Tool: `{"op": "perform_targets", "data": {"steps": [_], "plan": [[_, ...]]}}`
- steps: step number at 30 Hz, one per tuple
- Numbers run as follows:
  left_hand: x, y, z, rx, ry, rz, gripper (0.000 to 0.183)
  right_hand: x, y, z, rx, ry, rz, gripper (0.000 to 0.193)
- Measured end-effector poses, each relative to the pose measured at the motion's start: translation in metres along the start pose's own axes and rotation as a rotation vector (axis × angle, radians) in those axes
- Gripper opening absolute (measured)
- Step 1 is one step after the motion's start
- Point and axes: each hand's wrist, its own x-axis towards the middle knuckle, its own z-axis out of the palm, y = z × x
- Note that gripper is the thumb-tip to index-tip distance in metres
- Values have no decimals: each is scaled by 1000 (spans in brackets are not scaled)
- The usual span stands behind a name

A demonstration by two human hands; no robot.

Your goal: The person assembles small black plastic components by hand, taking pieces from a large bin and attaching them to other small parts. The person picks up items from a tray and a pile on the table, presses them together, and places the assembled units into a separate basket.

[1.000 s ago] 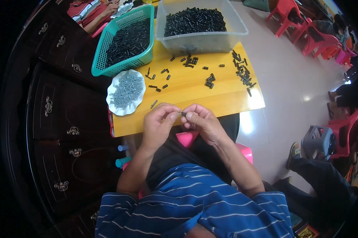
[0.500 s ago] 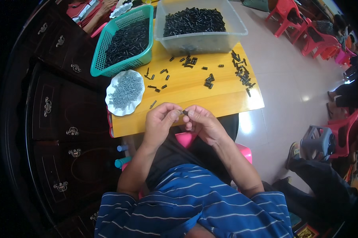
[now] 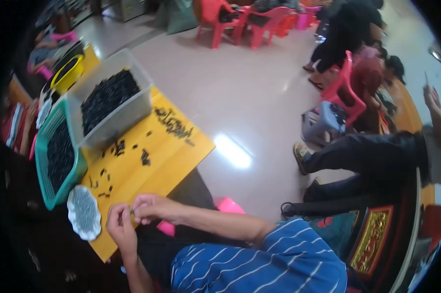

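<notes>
My left hand (image 3: pixel 122 228) and my right hand (image 3: pixel 154 207) meet at the near edge of the yellow table (image 3: pixel 147 180). Thumb and fingers of both are pinched around a small dark piece (image 3: pixel 132 211), blurred and mostly covered by the fingertips. Whether the left fingers hold a second part cannot be made out. Beside my left hand, a white wavy-rimmed plate (image 3: pixel 75 227) bears a heap of small silvery screw-like parts (image 3: pixel 86 211). Short black pieces (image 3: pixel 145 157) lie loose on the tabletop, with a denser cluster (image 3: pixel 174 126) along its right side.
A teal basket (image 3: pixel 42 168) and a translucent bin (image 3: pixel 118 119), both full of black pieces, stand at the table's far left. Beyond are a yellow basket (image 3: pixel 66 75) and a seated person's red clothing (image 3: pixel 18 122). Rightward are red chairs (image 3: pixel 269 24), a grey stool (image 3: pixel 323 124) and someone's legs (image 3: pixel 362 161).
The view has swung right, so the table and my hands appear farther left and tilted. More floor, chairs and people show. My hands stay pinched together over the small piece.
</notes>
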Motion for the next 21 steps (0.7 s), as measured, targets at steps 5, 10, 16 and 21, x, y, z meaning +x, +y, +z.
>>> {"op": "perform_targets", "data": {"steps": [5,10,16,21], "plan": [[3,-4,6,-80,60,21,3,-5,-11,-1,28,20,-66,29],[3,-1,1,31,113,123,1,-1,-5,-7,57,77,-43,27],[-1,19,6,167,33,243,3,3,1,-8,172,11,-24,28],[0,17,11,208,25,297,4,3,2,-13,252,-53,-1,23]]}}
